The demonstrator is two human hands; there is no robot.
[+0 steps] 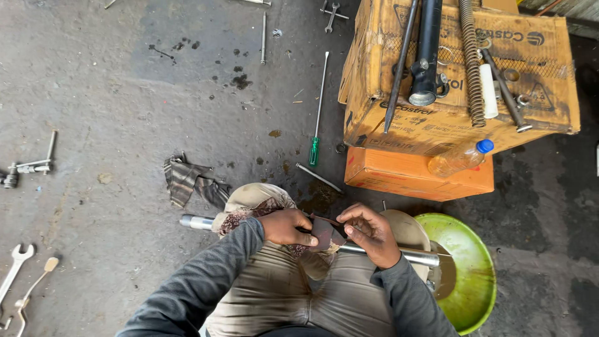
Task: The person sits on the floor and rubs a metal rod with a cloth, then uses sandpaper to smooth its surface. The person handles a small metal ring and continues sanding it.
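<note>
On an oil-stained concrete floor point(125, 93), beside a green bowl point(474, 274), the left hand point(287, 226) and right hand point(371, 232) are clamping dark sandpaper point(324, 234) around a metal rod point(412, 255) lying across the person's lap.

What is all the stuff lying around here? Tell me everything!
metal rod: 1, silver, across the lap
dark sheet: 1, brownish, around the rod
bowl: 1, green, right of the knees
screwdriver: 1, green handle, floor
cardboard box: 1, yellow-brown, top right
orange box: 1, beneath it
plastic bottle: 1, clear, blue cap
rag: 1, striped, floor
spanners: 2, silver, bottom left
left hand: on rod
right hand: on sheet
</note>
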